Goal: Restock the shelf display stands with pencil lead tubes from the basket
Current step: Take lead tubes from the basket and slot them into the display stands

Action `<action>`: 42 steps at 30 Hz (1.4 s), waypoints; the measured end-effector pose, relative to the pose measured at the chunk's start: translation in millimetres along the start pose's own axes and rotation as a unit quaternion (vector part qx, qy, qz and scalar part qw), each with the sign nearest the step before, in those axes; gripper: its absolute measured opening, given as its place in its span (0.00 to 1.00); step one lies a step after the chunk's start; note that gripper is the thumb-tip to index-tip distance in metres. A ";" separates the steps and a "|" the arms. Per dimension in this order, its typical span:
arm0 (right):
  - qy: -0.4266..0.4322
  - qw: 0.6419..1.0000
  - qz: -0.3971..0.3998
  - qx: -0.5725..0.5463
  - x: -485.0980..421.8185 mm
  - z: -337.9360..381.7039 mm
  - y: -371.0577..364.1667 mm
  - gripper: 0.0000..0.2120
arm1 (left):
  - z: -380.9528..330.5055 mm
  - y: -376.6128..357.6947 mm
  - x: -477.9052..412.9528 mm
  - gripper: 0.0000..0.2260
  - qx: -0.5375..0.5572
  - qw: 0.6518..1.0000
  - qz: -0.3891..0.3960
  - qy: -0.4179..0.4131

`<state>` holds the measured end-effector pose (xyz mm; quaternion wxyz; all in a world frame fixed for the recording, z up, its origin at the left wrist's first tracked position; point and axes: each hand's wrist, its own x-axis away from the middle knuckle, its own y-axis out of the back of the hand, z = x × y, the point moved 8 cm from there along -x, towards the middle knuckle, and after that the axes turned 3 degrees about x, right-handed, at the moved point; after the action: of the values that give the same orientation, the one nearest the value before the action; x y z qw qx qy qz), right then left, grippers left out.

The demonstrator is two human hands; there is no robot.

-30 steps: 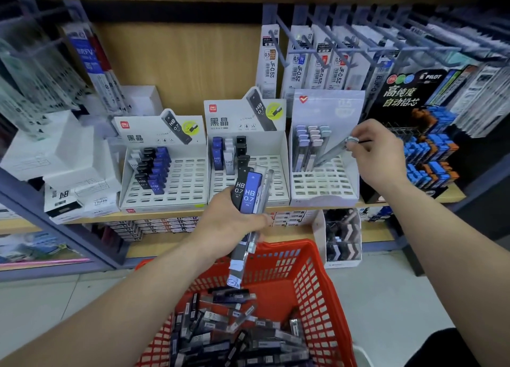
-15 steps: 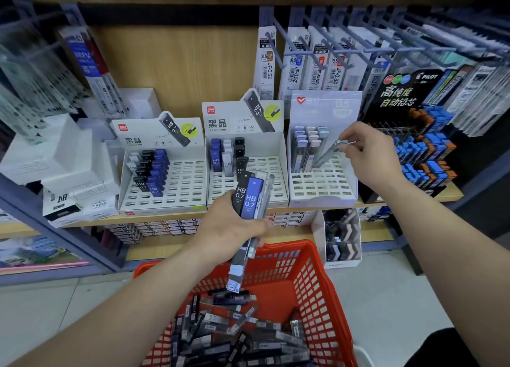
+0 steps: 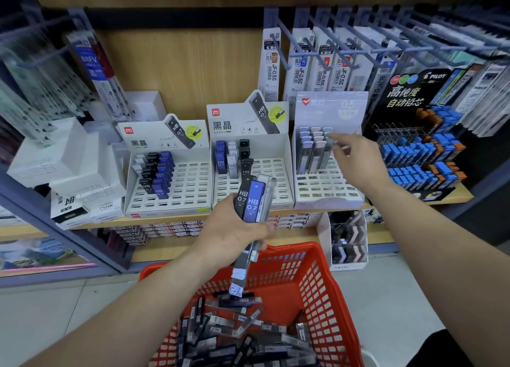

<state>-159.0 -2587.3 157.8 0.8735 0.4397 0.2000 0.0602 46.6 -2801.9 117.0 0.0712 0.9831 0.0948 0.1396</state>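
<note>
Red basket (image 3: pixel 317 278), black and blue tubes (image 3: pixel 249 201), white slotted stands (image 3: pixel 171 198).

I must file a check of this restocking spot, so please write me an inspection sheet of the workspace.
Surface: wooden shelf bears three white slotted stands, all partly filled.
Job's things: red basket holds many loose tubes; a bundle of HB 0.7 tubes is in the left hand.
Clutter: white boxes stacked left of the stands.
Grips: left hand grips the bundle; right hand has its index fingertip at the tube tops in the right stand.
Cables: nothing seen.
Surroundings: hanging refill packs above; Pilot display at right.
</note>
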 end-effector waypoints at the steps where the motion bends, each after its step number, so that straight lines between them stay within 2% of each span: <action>1: 0.001 1.000 0.009 0.011 1.7 -0.1 -1.5 0.17 | -0.1 0.7 -0.2 0.16 0.006 1.000 -0.001 0.000; 5: 0.031 0.996 -0.039 0.070 14.5 20.4 11.5 0.17 | -4.8 2.8 1.5 0.15 0.011 1.000 0.003 -0.010; 7: 0.040 0.998 -0.049 0.006 25.3 45.2 16.0 0.11 | -7.7 2.5 3.1 0.14 0.006 1.000 0.012 -0.020; 9: 0.021 0.988 0.053 -0.146 41.1 72.1 -0.9 0.06 | -9.0 2.5 3.8 0.13 0.012 0.999 0.013 -0.027; 11: 0.006 0.947 0.197 -0.254 64.6 101.9 -29.0 0.06 | -9.3 2.4 5.3 0.13 0.021 0.999 0.014 -0.031; 12: 0.007 0.932 0.234 -0.277 74.7 112.7 -38.1 0.06 | -9.5 1.9 6.3 0.12 0.027 0.999 0.017 -0.034; 17: -0.022 0.907 0.236 -0.348 85.8 122.3 -40.2 0.04 | -8.4 4.5 13.3 0.10 0.035 0.998 0.035 -0.045; 24: -0.075 0.871 0.256 -0.412 88.5 108.1 -39.6 0.02 | -1.0 25.8 12.1 0.11 0.021 0.999 -0.008 -0.037; 28: -0.071 0.863 0.266 -0.423 87.9 105.3 -37.6 0.04 | 2.1 32.0 11.6 0.10 0.033 0.999 -0.007 -0.022; 31: -0.079 0.862 0.269 -0.423 90.6 100.3 -36.4 0.02 | -0.7 32.7 14.4 0.12 0.056 0.998 0.004 -0.022; 36: -0.116 0.846 0.269 -0.445 96.4 90.3 -30.7 0.08 | -6.2 43.2 17.2 0.12 0.078 0.997 -0.013 -0.028; 38: -0.125 0.834 0.288 -0.454 101.7 90.7 -31.7 0.07 | -7.0 46.3 18.6 0.10 0.077 0.996 -0.022 -0.031; 42: -0.079 0.858 0.341 -0.377 115.0 101.4 -33.8 0.03 | -8.9 46.5 22.6 0.10 0.080 0.996 -0.028 -0.042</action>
<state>-15.7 -2651.0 151.0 0.9101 0.1208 -0.0702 0.3902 73.2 -2841.5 139.1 0.0005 0.9876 0.1296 0.0887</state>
